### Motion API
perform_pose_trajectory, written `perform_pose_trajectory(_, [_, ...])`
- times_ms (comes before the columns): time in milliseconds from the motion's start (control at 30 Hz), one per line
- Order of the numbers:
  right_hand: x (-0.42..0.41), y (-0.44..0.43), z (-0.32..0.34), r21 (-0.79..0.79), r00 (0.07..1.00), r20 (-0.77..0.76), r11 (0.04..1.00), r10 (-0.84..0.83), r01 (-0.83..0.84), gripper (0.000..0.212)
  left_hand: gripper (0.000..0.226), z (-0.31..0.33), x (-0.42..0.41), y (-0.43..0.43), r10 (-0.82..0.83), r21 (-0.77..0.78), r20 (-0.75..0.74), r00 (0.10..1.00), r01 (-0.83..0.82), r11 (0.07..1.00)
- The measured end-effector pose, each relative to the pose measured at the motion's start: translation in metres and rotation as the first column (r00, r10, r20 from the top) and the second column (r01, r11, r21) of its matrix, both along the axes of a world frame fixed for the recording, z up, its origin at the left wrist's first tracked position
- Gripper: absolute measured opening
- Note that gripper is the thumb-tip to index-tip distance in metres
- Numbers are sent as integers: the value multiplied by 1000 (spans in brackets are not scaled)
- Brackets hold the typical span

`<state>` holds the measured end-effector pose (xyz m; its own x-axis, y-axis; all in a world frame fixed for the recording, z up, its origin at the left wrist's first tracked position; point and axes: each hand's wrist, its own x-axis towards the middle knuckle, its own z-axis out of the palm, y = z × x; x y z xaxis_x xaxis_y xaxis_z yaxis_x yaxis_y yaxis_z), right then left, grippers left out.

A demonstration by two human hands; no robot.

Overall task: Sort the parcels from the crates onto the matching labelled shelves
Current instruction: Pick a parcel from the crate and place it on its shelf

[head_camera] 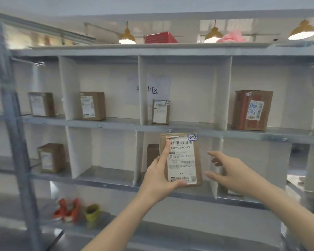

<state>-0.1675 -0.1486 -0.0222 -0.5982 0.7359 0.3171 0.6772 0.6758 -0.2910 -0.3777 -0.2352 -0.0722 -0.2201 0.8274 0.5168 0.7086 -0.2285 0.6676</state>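
My left hand (159, 175) holds a small brown parcel (198, 160) upright in front of the lower shelf row, with the index finger along its left edge and the thumb under its bottom. The parcel bears a white shipping label and a small tag reading "2-2". My right hand (225, 171) hovers just right of the parcel, fingers spread and relaxed, apart from it. Behind the parcel, in the same lower compartment, stands another brown box (152, 153). The grey metal shelf unit (116, 125) has white dividers.
Brown parcels stand in the upper compartments (92, 105), (160, 111), (252, 110), (41, 104) and at lower left (52, 158). A paper sign hangs on the back wall. Orange shoes (67, 210) and a green cup (92, 211) sit on the bottom shelf. A red crate (160, 38) rests on top.
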Motion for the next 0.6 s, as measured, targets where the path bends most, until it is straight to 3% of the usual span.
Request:
perform_pose_trajectory(367, [-247,-35,-26,-55,989,-42,988,139,-142,71,123,-22,-232,-60,117,-60,-71,991,-121,991])
perform_pose_trajectory(600, [-364,-19,-42,-69,982,-29,979,189,-190,72,122,-34,-347,-43,145,-74,-12,989,-146,987])
